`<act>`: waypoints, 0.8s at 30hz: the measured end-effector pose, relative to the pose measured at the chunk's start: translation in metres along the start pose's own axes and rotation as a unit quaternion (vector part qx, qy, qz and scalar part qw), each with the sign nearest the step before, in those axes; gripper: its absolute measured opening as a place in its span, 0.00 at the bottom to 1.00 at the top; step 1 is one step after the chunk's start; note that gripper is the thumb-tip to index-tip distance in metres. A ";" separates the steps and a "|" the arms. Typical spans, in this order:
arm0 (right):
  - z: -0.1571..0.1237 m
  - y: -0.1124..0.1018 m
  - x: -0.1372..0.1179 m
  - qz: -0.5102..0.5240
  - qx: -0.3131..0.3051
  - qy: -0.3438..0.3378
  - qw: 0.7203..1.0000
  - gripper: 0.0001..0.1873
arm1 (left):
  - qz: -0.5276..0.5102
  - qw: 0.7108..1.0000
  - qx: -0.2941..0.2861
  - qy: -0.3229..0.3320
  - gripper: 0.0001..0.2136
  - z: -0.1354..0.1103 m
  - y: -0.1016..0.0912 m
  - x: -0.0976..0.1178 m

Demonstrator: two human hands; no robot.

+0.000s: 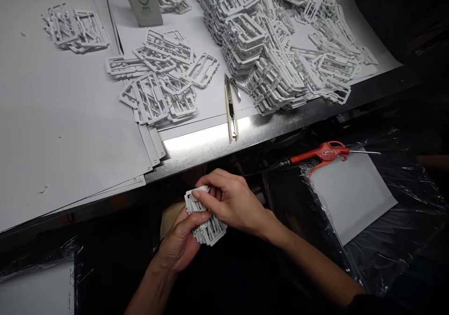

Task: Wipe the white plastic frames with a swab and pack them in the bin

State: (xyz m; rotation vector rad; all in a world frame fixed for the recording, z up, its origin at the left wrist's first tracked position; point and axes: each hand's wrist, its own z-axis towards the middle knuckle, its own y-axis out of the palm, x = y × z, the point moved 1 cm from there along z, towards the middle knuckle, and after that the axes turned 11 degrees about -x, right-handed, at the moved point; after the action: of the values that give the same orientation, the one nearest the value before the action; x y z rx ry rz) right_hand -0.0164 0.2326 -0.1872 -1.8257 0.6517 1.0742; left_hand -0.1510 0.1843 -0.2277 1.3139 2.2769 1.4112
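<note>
My left hand (184, 238) grips a small stack of white plastic frames (213, 230) from below, its thumb lying across the top. Over the stack's upper end, my right hand (233, 200) is closed, thumb and fingers pinching at the top pieces. Whether it has one frame or several between its fingertips, I cannot tell. Both hands are in front of the table edge, above a dark area. Beyond them on the table lies a loose heap of similar white frames (149, 97).
Taller stacks of white frames (245, 39) fill the table's back right. A utility knife (230, 102) and a nail clipper (235, 89) lie near the metal table edge (203, 146). A grey-green box (143, 6) stands behind. At right, a red air blow gun (324, 153) rests on plastic-wrapped material.
</note>
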 end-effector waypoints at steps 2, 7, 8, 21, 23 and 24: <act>0.000 -0.007 0.006 -0.036 0.027 0.029 0.999 0.05 | -0.002 1.000 0.010 -0.014 0.23 -0.001 -0.001 0.000; -0.014 -0.023 0.016 -0.018 0.064 0.068 0.995 0.06 | -0.013 0.999 -0.005 -0.030 0.25 0.001 -0.006 0.004; -0.018 -0.023 0.015 -0.009 0.062 0.070 0.996 0.07 | -0.014 0.999 -0.008 -0.030 0.25 0.002 -0.007 0.005; -0.049 -0.001 0.018 0.004 -0.057 0.056 0.997 0.08 | -0.034 0.999 0.004 0.029 0.16 0.006 -0.008 0.010; -0.055 0.001 0.015 0.009 -0.054 0.061 0.997 0.07 | -0.032 0.999 0.005 0.036 0.16 0.008 -0.006 0.011; -0.058 0.004 0.013 0.016 -0.049 0.057 0.997 0.07 | -0.030 0.999 0.008 0.039 0.16 0.009 -0.005 0.012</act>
State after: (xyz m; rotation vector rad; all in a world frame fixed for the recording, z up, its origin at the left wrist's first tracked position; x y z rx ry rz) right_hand 0.0103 0.1799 -0.1874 -1.9796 0.7085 1.0450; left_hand -0.1562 0.1977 -0.2329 1.2044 2.3609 1.4518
